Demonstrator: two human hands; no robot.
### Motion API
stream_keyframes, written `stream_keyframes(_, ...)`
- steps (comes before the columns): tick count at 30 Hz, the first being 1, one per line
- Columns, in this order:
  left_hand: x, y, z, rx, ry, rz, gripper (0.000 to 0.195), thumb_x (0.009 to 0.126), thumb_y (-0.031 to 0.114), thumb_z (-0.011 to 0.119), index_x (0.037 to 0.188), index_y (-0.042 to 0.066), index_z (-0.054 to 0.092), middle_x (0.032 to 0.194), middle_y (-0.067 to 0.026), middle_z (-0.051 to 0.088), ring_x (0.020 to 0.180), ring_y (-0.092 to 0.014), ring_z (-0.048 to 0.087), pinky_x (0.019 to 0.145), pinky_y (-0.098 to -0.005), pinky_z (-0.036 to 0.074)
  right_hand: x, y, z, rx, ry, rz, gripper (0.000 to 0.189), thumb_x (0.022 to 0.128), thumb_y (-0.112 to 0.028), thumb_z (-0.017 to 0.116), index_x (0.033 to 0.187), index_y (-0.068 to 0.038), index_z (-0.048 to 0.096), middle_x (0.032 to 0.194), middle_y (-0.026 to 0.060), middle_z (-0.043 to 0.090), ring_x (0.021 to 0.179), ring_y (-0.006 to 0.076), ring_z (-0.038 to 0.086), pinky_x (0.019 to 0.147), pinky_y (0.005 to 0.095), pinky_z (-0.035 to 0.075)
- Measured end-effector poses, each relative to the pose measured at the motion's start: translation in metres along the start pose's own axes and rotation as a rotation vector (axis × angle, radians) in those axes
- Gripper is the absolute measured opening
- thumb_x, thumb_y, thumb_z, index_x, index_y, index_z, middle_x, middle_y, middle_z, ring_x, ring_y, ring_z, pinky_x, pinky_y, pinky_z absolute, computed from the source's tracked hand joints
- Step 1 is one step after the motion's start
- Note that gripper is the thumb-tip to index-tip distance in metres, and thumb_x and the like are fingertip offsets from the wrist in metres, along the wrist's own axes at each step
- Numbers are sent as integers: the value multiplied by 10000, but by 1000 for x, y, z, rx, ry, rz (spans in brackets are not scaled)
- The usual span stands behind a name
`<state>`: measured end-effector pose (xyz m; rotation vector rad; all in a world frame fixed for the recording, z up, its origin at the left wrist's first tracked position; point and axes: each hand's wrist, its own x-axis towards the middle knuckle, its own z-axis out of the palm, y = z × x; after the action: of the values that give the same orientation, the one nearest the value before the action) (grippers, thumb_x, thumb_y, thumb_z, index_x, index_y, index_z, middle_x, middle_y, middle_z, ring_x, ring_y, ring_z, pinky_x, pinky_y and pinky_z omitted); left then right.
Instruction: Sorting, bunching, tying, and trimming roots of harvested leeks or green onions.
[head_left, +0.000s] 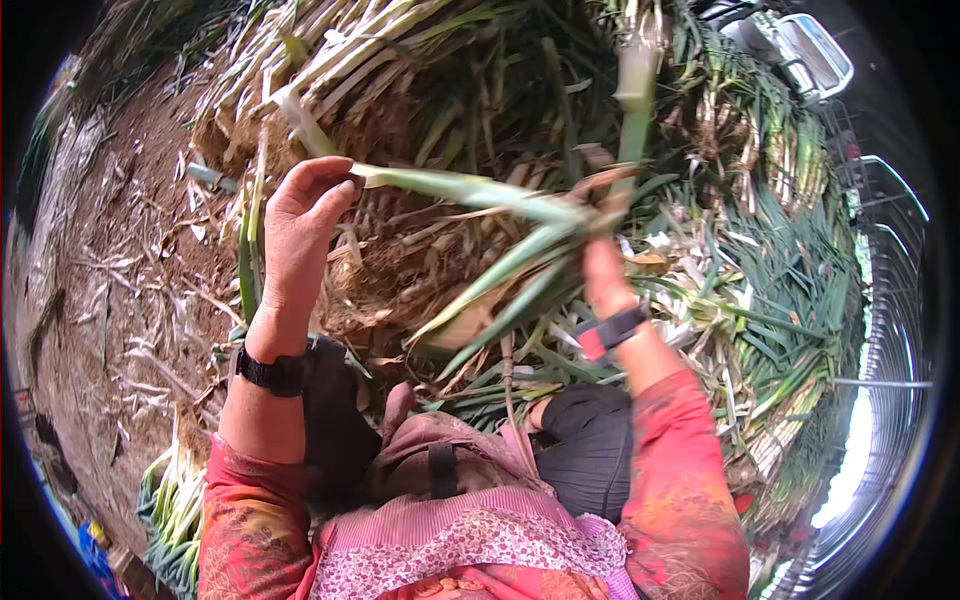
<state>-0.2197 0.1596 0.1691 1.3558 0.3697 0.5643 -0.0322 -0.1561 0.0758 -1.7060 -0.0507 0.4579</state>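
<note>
My left hand (304, 214) pinches a long green onion stalk (480, 191) between thumb and fingertips, near its pale end. That pale end slants up beyond my fingers. From there the stalk runs right to my right hand (602, 270), blurred and closed around the green leaves (525, 277), which fold and hang down toward my lap. Dry brown leaf strips (611, 180) stick out above the right hand. Another blurred stalk (636, 112) rises there; whether the right hand holds it too cannot be told. Below both hands lies a heap of roots and dry husks (382, 285).
A large pile of green onions (360, 60) lies ahead, with more bundles (772, 142) at right. Leaf scraps (697, 285) cover the right side. Bare soil (150, 225) with peelings is on the left, near a small bundle (172, 510). A vehicle mirror (817, 56) appears top right.
</note>
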Motion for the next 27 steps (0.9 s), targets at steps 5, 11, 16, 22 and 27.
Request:
stream_keyframes(5, 3, -9, 20, 12, -19, -55, 244, 819, 62, 569, 1061, 34, 566, 945, -9, 606, 834, -57, 546, 735, -187, 414, 29, -104, -219, -160, 767, -27, 390, 786, -241, 595, 1059, 33, 546, 990, 89, 578, 852, 194, 529, 772, 332, 431)
stream_keyframes(11, 20, -28, 52, -20, -73, -68, 207, 798, -9, 569, 1005, -6, 565, 909, -32, 598, 845, -79, 548, 771, -202, 433, 64, -4, -165, -729, 283, -103, 607, 655, -163, 651, 1163, 85, 428, 1088, 223, 522, 945, 274, 541, 834, 347, 428)
stream_keyframes(16, 38, -38, 62, 99, -86, -74, 215, 819, 23, 564, 1034, 21, 573, 920, -9, 599, 816, -51, 531, 743, -191, 420, 70, 60, 13, -979, -46, -408, 381, 717, -223, 597, 1054, -53, 552, 1090, 138, 546, 997, 303, 528, 837, 390, 439)
stream_keyframes(22, 47, -38, 63, 125, -64, -123, 205, 811, 13, 565, 1016, 2, 567, 911, -24, 600, 839, -68, 546, 762, -196, 429, 89, 60, 113, -1223, -2, -321, 297, 750, -150, 533, 1031, -57, 547, 985, 196, 558, 820, 345, 595, 661, 424, 501)
stream_keyframes(27, 48, -38, 61, 108, -71, -120, 209, 822, 22, 560, 1030, 10, 568, 924, -13, 594, 850, -63, 544, 767, -197, 422, 67, 66, 124, -1470, -165, -248, 390, 760, -181, 553, 1108, -31, 462, 868, 171, 599, 751, 294, 632, 582, 410, 514)
